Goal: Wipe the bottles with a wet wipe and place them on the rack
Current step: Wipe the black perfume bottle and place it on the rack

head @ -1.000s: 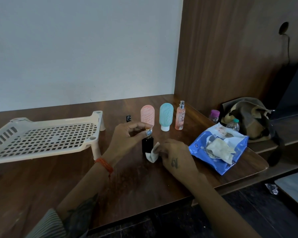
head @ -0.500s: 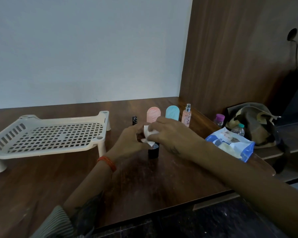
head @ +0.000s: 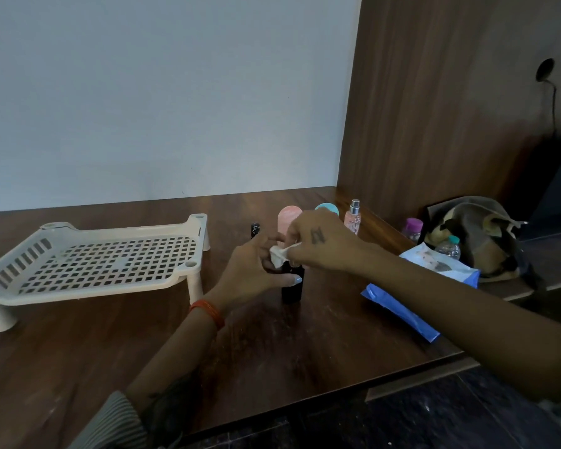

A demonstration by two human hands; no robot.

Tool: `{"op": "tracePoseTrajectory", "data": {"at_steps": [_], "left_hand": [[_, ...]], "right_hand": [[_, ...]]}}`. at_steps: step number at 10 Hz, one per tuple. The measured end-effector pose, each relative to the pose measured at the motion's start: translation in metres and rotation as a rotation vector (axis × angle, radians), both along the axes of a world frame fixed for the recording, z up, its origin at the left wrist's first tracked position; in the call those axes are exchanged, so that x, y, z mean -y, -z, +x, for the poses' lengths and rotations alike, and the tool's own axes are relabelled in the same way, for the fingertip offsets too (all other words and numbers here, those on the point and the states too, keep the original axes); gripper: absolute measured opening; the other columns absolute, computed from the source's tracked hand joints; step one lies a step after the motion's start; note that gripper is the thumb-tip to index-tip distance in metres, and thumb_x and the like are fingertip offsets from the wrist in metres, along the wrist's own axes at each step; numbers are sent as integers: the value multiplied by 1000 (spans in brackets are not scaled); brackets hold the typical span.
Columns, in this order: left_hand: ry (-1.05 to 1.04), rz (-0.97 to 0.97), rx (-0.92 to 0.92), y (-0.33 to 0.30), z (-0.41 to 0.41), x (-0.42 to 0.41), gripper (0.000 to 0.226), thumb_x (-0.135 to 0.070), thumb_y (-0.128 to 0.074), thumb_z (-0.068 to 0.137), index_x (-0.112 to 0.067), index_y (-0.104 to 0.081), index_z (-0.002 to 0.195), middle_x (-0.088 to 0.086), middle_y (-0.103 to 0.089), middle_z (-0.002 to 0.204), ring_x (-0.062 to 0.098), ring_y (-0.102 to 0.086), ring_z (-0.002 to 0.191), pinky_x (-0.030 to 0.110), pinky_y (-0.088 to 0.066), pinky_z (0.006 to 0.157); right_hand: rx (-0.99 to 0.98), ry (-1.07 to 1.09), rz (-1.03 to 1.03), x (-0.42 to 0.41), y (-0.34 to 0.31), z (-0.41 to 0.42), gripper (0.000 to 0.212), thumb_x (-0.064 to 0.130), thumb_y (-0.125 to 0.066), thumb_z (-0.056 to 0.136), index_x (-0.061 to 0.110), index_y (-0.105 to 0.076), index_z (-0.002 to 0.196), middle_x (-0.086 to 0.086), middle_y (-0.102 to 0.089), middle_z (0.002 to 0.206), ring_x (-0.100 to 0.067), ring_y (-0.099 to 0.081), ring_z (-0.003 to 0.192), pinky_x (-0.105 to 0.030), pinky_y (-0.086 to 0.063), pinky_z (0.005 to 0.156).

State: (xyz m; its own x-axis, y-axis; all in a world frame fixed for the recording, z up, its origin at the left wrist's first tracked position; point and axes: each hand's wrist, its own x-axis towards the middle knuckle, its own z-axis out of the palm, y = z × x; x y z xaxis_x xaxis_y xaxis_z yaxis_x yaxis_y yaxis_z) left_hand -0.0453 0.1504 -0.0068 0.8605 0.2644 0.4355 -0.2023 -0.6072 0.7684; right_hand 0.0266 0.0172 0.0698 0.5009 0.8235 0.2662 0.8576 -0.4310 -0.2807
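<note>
The left hand [head: 256, 270] grips the black bottle [head: 292, 286] standing at the middle of the worktop [head: 272, 351] — the right hand [head: 318, 244] pinches the wet wipe [head: 279, 254] on its top — and the rack [head: 91, 260] stands at nine o'clock.

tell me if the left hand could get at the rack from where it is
Probably yes: the left hand, now steadying the black bottle, has only bare table between it and the rack.
</note>
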Motion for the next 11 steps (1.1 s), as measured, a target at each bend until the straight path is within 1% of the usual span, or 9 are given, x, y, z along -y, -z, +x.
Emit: {"op": "tracePoseTrajectory", "data": {"at_steps": [2,3,4,5,6,7,8,10,11], "left_hand": [[13,-76,-30,0,2,-4,59,-8,-88,58,-16,-56,107,3,-72,80,8,-67,69,16,-51,67],[0,22,7,-1,-1,0,54,-29,-87,57,-28,-55,100,-20,-64,89,-8,-61,79,7,-47,71],[-13,36,8,-2,-2,2,49,-45,-79,56,-37,-52,96,-25,-59,90,-12,-59,84,4,-46,73],[-9,48,-15,0,-1,-1,55,-23,-87,59,-26,-56,105,-16,-67,91,-3,-65,79,13,-53,72],[5,-19,-60,-2,-2,0,57,-12,-86,61,-21,-56,109,-1,-73,86,7,-70,72,14,-54,67],[17,-42,-78,-4,-1,1,57,-10,-85,63,-19,-55,111,0,-72,79,8,-69,69,11,-51,66],[38,-93,-89,-7,-2,-1,58,-7,-83,64,-17,-54,113,3,-72,81,10,-68,72,12,-50,67],[70,-324,-35,-12,-5,-8,63,-24,-86,52,-22,-58,109,10,-74,88,21,-69,87,34,-52,83],[71,-385,-31,-12,-4,-8,60,-21,-84,52,-23,-59,107,6,-74,87,20,-69,87,33,-52,82]], "right_hand": [[72,75,459,18,13,-6,12,11,-68,77,10,-74,87,-6,-71,81,-10,-58,69,-19,-45,64],[229,-44,255,21,41,-15,20,6,-59,83,12,-71,98,-7,-67,101,-19,-59,93,-26,-44,81],[224,-102,206,29,49,-17,27,10,-52,87,13,-66,110,3,-61,110,-12,-55,102,-3,-33,82],[244,-102,368,28,51,1,14,1,-63,76,4,-72,87,-1,-69,90,-15,-65,81,-6,-42,80],[46,-8,440,31,53,11,10,-1,-66,77,7,-71,79,-7,-70,79,-17,-64,73,-25,-51,70],[-88,156,514,33,54,19,8,7,-68,79,11,-71,86,-4,-70,87,-10,-59,75,-11,-46,67],[-119,320,417,34,57,18,16,15,-70,80,16,-67,95,2,-63,96,-5,-52,83,-1,-35,59],[-152,218,-4,38,71,10,16,25,-65,83,19,-65,98,-2,-62,109,-14,-56,98,-21,-42,77],[-153,156,-35,41,63,12,20,31,-65,83,17,-69,97,-2,-65,99,-10,-54,85,-16,-38,65]]}}
